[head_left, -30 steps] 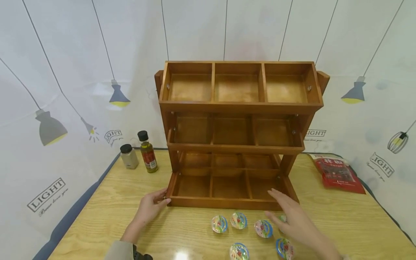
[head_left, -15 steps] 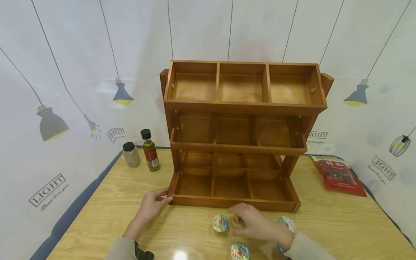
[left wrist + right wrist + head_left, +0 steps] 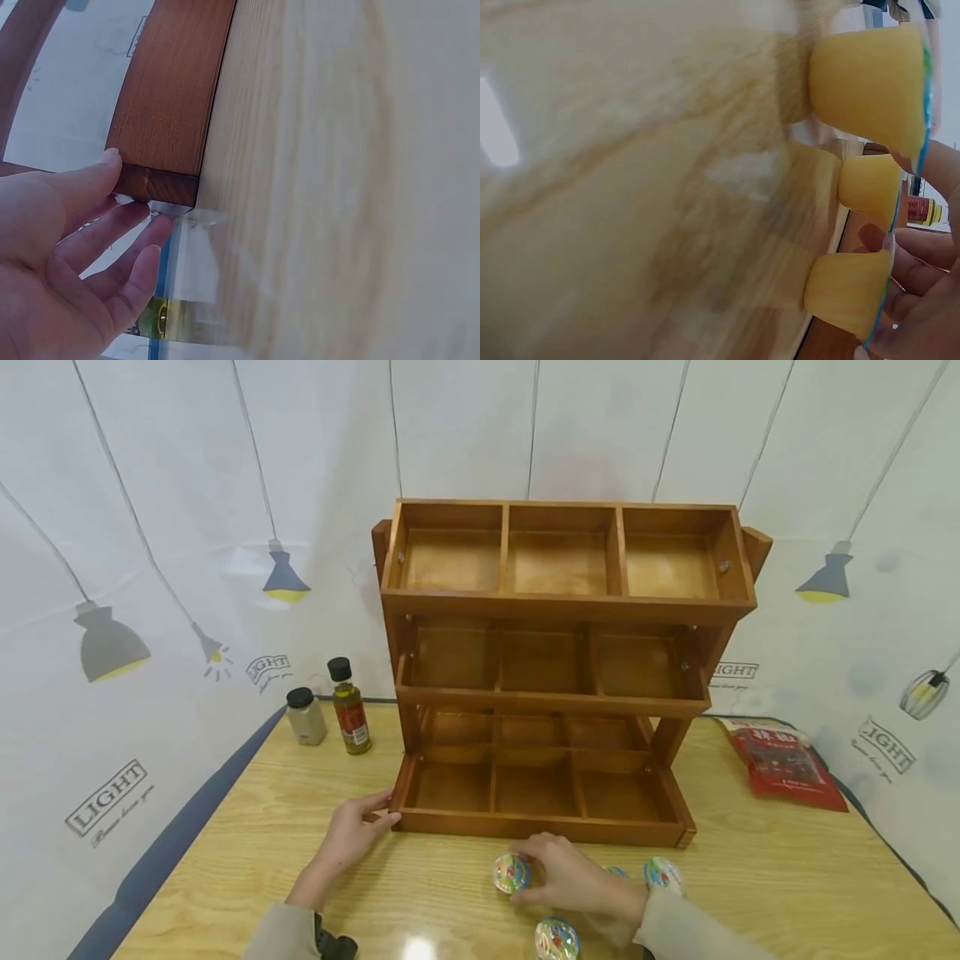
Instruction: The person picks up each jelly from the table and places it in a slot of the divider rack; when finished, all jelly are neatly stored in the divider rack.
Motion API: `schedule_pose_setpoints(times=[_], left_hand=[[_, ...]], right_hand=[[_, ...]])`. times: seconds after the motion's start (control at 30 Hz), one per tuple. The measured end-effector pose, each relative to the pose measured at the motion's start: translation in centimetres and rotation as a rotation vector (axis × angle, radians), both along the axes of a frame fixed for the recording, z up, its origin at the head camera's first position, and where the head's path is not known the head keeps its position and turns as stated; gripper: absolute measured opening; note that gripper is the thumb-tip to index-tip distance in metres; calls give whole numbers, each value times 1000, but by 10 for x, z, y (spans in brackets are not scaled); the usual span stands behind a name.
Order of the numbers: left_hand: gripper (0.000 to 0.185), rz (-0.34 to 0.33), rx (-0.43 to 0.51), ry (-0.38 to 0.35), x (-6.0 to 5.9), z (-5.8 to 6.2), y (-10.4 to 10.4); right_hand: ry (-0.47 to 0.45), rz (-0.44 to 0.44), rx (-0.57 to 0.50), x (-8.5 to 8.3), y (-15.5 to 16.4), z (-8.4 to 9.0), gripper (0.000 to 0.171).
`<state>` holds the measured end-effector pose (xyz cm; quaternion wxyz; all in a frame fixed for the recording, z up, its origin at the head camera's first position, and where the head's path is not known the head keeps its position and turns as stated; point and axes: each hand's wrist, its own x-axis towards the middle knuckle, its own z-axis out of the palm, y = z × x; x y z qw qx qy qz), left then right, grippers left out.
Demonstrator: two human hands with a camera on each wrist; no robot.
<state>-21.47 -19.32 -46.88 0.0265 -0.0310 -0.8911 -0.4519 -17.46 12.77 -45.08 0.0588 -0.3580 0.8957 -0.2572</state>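
Observation:
A three-tier wooden rack (image 3: 558, 606) with empty compartments stands on the table. My left hand (image 3: 375, 817) rests against its bottom-left corner (image 3: 161, 184), with the fingers (image 3: 112, 247) straight and the thumb on the wood. Several jelly cups with printed lids lie in front of the rack: one (image 3: 512, 872) by my fingertips, one (image 3: 555, 939) near the front edge, one (image 3: 663, 874) to the right. My right hand (image 3: 547, 872) lies over the cups, fingers (image 3: 919, 262) curled round a yellow cup (image 3: 847, 292). Two more cups (image 3: 866, 79) (image 3: 870, 187) stand beyond it.
A small spice jar (image 3: 306, 716) and an oil bottle (image 3: 349, 707) stand left of the rack near the wall. A red packet (image 3: 783, 762) lies at the right back. The wooden table (image 3: 787, 877) ends at a blue edge on the left (image 3: 172, 852).
My right hand has swung from the rack's front right corner leftward over the cups and curled round one. My left hand has stayed at the rack's corner.

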Motion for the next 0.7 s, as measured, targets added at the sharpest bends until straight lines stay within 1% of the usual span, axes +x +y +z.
schedule_pose_setpoints(times=[0.17,0.33,0.4,0.53,0.67,0.7], left_hand=[[44,11,-16,-4,1,3,1],[44,12,-33,7,1,4,1],[44,14,-32,7,0,4,1],[44,12,-24,6,1,4,2],[44,8,-15,18,2,2,1],[43,11,-9,11,2,1,1]], right_hand=[[-2,-38,-15,0,-1,-5,56],[-43,-66,-111,-1,-4,-12,55],[-86,-90,-143,-1,-5,-12,55],[-172,-129,-202,0,-4,-7,55],[-176,-138,-279,-1,-4,1,50],[-171,-134,-304,-1,-4,4,49]])
